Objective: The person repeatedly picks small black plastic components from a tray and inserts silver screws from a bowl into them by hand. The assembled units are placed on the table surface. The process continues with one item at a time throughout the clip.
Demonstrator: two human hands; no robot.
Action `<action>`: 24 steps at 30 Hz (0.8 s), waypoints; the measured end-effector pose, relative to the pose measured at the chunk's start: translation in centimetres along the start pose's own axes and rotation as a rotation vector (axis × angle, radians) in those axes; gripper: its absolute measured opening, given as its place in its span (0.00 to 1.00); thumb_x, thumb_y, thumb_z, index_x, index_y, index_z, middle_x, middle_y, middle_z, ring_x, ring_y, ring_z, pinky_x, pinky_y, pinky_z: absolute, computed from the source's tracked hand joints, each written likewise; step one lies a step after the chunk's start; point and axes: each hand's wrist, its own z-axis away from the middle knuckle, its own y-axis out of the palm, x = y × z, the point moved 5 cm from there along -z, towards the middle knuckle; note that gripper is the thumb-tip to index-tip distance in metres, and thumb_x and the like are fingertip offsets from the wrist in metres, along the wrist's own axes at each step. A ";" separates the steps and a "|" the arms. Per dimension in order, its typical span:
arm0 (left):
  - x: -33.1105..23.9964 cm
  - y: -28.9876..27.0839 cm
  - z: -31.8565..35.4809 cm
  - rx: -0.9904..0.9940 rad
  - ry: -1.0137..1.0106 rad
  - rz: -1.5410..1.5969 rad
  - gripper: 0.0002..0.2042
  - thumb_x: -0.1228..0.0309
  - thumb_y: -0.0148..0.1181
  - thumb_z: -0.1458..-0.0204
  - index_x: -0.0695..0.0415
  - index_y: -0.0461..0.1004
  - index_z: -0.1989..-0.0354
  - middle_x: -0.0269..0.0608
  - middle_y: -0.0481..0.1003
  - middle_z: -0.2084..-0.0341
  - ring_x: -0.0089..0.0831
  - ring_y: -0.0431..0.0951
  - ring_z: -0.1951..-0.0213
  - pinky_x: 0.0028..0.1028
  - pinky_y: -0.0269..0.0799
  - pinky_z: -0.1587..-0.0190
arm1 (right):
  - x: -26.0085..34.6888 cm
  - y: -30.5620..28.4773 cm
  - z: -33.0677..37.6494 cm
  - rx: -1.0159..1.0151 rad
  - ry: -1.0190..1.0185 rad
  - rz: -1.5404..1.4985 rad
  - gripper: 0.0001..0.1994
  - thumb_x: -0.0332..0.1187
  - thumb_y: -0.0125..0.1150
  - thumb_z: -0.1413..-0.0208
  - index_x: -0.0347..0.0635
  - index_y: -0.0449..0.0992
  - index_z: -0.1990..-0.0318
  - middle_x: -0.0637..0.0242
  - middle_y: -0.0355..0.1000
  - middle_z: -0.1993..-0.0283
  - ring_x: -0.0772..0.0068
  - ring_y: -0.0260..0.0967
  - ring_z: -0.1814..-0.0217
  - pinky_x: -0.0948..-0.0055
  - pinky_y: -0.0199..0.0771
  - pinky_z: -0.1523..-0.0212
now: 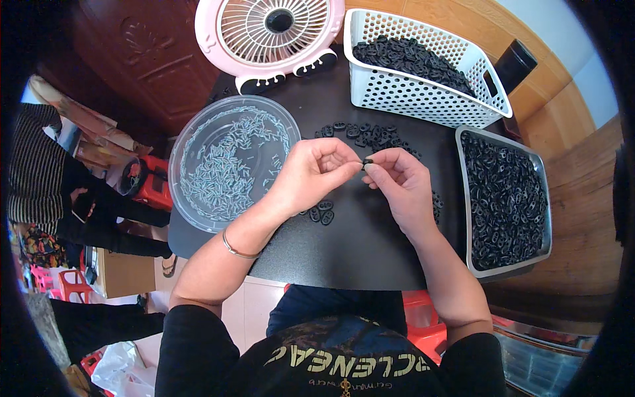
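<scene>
Over the middle of the black table, my left hand [316, 171] and my right hand [401, 186] meet fingertip to fingertip. A small black plastic piece [368, 161] is pinched between my right thumb and index finger. My left thumb and index finger are pressed together against its near side; whatever they hold is too small to make out. Loose black oval pieces with holes [378, 135] lie in a pile beyond my hands, and several more [322, 213] lie below my left wrist. Left of my left hand stands a round clear tub [177, 173] of small silvery pins.
A white perforated basket [423, 106] of black pieces stands at the back right. A grey tray [467, 218] full of black oval pieces is at the right edge. A pink fan [210, 33] stands at the back. Two people [40, 172] are on the left.
</scene>
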 end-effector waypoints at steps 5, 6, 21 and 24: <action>-1.0 -0.3 -0.2 -0.029 0.109 -0.197 0.05 0.77 0.59 0.57 0.64 0.73 0.70 0.32 0.72 0.80 0.15 0.68 0.79 0.18 0.64 0.75 | 0.0 -0.2 -0.2 0.031 -0.030 -0.038 0.05 0.24 0.53 0.49 0.35 0.69 0.64 0.64 0.70 0.66 0.79 0.69 0.66 0.82 0.70 0.64; -1.9 -0.8 -0.3 -0.047 0.167 -0.314 0.08 0.77 0.59 0.58 0.65 0.73 0.68 0.35 0.72 0.77 0.19 0.70 0.76 0.21 0.66 0.72 | 0.3 -0.3 -0.2 -0.003 -0.033 -0.060 0.05 0.24 0.52 0.48 0.35 0.69 0.64 0.64 0.70 0.66 0.78 0.70 0.65 0.82 0.70 0.64; 0.4 1.9 -1.1 0.023 0.389 -1.300 0.23 0.74 0.54 0.57 0.60 0.62 0.49 0.43 0.61 0.47 0.40 0.62 0.48 0.36 0.61 0.49 | 0.6 -1.9 -0.6 -0.133 -0.095 -0.140 0.06 0.23 0.52 0.48 0.34 0.70 0.62 0.65 0.70 0.65 0.79 0.69 0.64 0.82 0.69 0.61; 0.4 2.2 -1.0 0.003 0.464 -1.304 0.19 0.75 0.53 0.57 0.60 0.67 0.53 0.43 0.65 0.51 0.40 0.64 0.50 0.35 0.63 0.52 | 0.6 -1.9 -0.6 -0.119 -0.104 -0.141 0.07 0.23 0.53 0.49 0.34 0.70 0.62 0.65 0.71 0.66 0.79 0.69 0.64 0.82 0.68 0.60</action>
